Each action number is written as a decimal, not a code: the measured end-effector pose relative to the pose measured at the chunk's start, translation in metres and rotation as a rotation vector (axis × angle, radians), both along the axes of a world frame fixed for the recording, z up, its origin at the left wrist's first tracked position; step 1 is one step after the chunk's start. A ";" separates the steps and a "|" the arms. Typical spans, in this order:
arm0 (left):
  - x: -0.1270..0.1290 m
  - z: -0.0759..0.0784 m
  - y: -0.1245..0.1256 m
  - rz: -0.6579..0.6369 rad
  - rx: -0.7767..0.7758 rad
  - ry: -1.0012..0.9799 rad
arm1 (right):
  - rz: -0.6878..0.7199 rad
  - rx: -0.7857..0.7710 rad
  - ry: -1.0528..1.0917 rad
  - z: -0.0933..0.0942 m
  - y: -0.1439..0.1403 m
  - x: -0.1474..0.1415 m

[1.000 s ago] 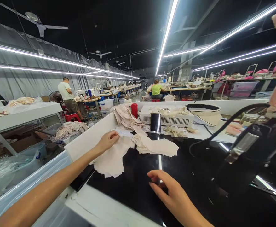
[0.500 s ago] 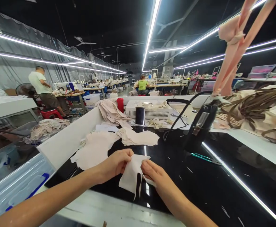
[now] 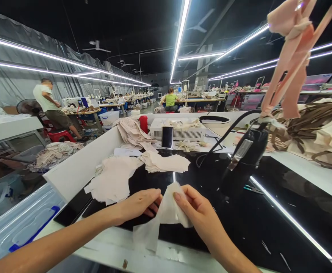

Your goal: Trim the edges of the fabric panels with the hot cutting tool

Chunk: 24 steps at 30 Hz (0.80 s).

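A thin cream-white fabric piece (image 3: 170,201) hangs over the front edge of the black work surface (image 3: 268,235). My right hand (image 3: 198,206) pinches its upper part between thumb and fingers. Its lower left end trails down loose toward the white table edge. Just left of the cloth is my left hand (image 3: 141,204), fingers apart and pointing at it; whether they touch it I cannot tell. Beyond the hands lie a stack of cut pale fabric pieces (image 3: 110,180) and a second stack (image 3: 164,161).
A black corded tool (image 3: 247,151) hangs at right from pink fabric strips (image 3: 291,57). Teal-handled snips (image 3: 252,189) lie near it, partly hidden. A white vented box (image 3: 180,131) and a red spool (image 3: 143,124) stand behind. Brown strips (image 3: 322,125) are heaped at far right.
My left hand has let go of the cloth and its fingers have spread. My right hand has turned and lifted its part of the cloth. The hanging tool has swung right.
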<state>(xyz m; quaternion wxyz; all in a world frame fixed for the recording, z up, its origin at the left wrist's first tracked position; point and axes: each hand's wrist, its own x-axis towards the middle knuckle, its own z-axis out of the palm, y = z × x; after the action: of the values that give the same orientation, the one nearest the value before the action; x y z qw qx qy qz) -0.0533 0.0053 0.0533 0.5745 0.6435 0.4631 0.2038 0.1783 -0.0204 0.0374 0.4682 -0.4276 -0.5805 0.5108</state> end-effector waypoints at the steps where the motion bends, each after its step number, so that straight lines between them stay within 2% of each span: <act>1: 0.001 0.001 0.000 -0.005 0.077 -0.013 | 0.012 0.001 -0.012 0.001 -0.001 0.000; 4: 0.007 0.005 -0.003 -0.044 0.176 -0.114 | 0.061 -0.031 -0.024 0.002 -0.005 -0.001; 8: 0.015 0.006 -0.012 -0.037 0.081 -0.233 | 0.087 -0.023 -0.029 0.001 -0.008 -0.004; 12: 0.012 0.009 -0.018 0.037 0.118 -0.173 | 0.123 -0.115 0.028 -0.006 -0.010 -0.005; 17: 0.000 0.026 -0.025 0.121 0.177 -0.096 | 0.327 -0.285 0.103 -0.007 -0.018 -0.005; 21: -0.009 0.040 -0.034 0.120 0.138 -0.067 | 0.406 -0.355 0.088 0.001 -0.029 -0.008; 24: -0.012 0.037 -0.032 0.081 0.169 -0.030 | 0.440 -0.353 0.039 0.001 -0.033 -0.010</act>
<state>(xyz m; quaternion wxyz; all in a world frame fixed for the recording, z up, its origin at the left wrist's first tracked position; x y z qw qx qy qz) -0.0649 -0.0270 0.0899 0.5165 0.6670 0.4613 0.2750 0.1687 -0.0539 0.0384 0.2753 -0.3563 -0.5525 0.7014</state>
